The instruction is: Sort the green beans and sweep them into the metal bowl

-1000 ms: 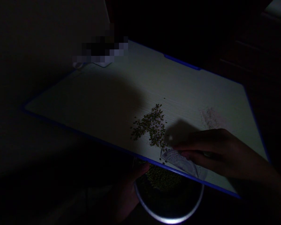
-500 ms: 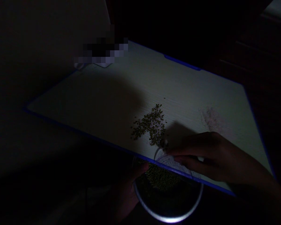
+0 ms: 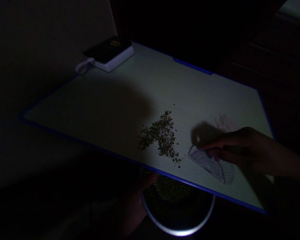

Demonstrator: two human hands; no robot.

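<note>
Between my right hand's (image 3: pixel 236 150) pinched thumb and fingers is a clear plastic protractor (image 3: pixel 208 166), resting on the pale board (image 3: pixel 102 110) with blue edging. To its left on the board lies a loose heap of small green beans (image 3: pixel 165 133), with some whitish powder among them. Below the board's near edge, my left hand (image 3: pixel 137 203) grips the side of a round bowl (image 3: pixel 180 231) with a shiny rim. More green beans (image 3: pixel 173 190) lie inside this bowl. Part of the bowl is hidden under the board, and most of my left hand is in darkness.
At the board's far left corner sits a white device (image 3: pixel 115 60) with a black top and a strap loop. A faint pinkish powder patch (image 3: pixel 223 121) marks the board beyond my right hand. The scene is very dim, and the surroundings are mostly dark.
My right hand has drawn the protractor from the board's near edge to the right, away from the beans. A few beans now lie nearer the edge. My left hand and the bowl stay put.
</note>
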